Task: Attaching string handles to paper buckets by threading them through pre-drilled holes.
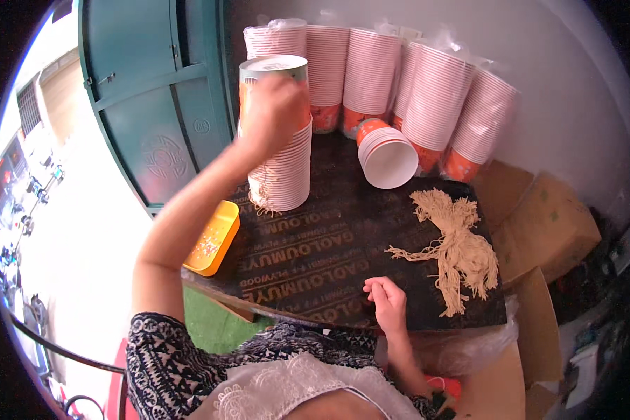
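A tall upside-down stack of paper buckets stands on the dark table, white rims down its length and an orange-and-grey bucket on top. Thin beige strings hang down its left side. My left hand is raised against the top bucket, slightly blurred, its fingers curled; what they hold is hidden. Low over the table's near edge is my right hand, fingers closed together, with anything in them too small to make out. Beyond it, to the right, lies a bundle of beige strings. A yellow tray holding small bits sits below my left forearm.
Several plastic-wrapped bucket stacks line the wall at the back. A short stack of buckets lies on its side before them. Cardboard boxes stand right of the table, and a green metal door is at the left.
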A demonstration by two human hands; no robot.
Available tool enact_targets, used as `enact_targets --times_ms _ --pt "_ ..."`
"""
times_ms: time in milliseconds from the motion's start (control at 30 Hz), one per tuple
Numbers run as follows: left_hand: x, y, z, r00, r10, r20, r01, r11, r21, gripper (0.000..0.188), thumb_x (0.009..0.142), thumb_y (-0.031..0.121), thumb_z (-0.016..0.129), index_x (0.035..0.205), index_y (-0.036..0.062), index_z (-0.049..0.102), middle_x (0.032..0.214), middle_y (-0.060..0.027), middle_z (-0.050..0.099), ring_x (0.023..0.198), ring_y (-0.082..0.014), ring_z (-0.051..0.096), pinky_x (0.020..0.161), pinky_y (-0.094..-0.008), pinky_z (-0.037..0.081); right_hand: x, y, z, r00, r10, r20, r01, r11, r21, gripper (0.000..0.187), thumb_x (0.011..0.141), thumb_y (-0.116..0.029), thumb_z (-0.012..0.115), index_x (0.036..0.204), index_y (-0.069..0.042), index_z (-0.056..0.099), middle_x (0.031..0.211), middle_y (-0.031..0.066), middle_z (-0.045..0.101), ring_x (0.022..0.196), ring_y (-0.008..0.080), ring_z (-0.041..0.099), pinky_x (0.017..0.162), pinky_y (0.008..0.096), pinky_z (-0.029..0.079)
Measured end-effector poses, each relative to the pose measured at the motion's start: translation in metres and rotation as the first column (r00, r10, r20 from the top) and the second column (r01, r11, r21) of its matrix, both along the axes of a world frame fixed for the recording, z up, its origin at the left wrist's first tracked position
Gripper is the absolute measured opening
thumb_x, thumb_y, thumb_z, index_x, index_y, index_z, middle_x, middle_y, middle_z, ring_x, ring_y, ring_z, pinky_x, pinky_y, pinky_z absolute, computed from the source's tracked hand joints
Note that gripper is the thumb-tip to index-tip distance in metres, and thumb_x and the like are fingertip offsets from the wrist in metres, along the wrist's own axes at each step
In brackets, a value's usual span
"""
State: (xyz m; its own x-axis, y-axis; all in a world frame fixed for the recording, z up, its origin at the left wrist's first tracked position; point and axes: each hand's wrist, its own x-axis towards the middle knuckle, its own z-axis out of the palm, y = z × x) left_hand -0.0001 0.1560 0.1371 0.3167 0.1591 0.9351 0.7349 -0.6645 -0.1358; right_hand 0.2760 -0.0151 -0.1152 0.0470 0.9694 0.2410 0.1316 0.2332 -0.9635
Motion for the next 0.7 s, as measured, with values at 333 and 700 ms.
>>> enact_targets --times_ms 333,700 --pt "0.108 0.014 -0.187 0.938 -0.344 0.042 0.235 0.541 -0.808 0.022 0.083 0.019 0.067 0.088 -0.0015 0.066 0.086 -0.0183 0.066 0.078 -0.0369 0.065 0.069 -0.044 0.052 0.013 0.033 0.038 0.98 0.176 0.097 -0.168 0.982 -0.087 0.019 0.097 -0.013 0.054 0.1 0.002 0.066 0.084 0.0036 0.067 0.07 0.0089 0.059 0.065 0.0237 0.049" --pt "0.154 0.082 -0.2 0.946 0.06 0.32 0.246 0.511 -0.824 0.027 0.077 0.017 0.073 0.091 0.001 0.057 0.089 -0.0206 0.064 0.086 -0.0404 0.064 0.074 -0.0474 0.051 0.039 0.148 0.044 0.992 -0.11 0.058 0.111 0.994 0.002 0.023 0.094 -0.016 0.053 0.095 0.001 0.068 0.076 0.0037 0.066 0.062 0.0096 0.057 0.057 0.0263 0.047"
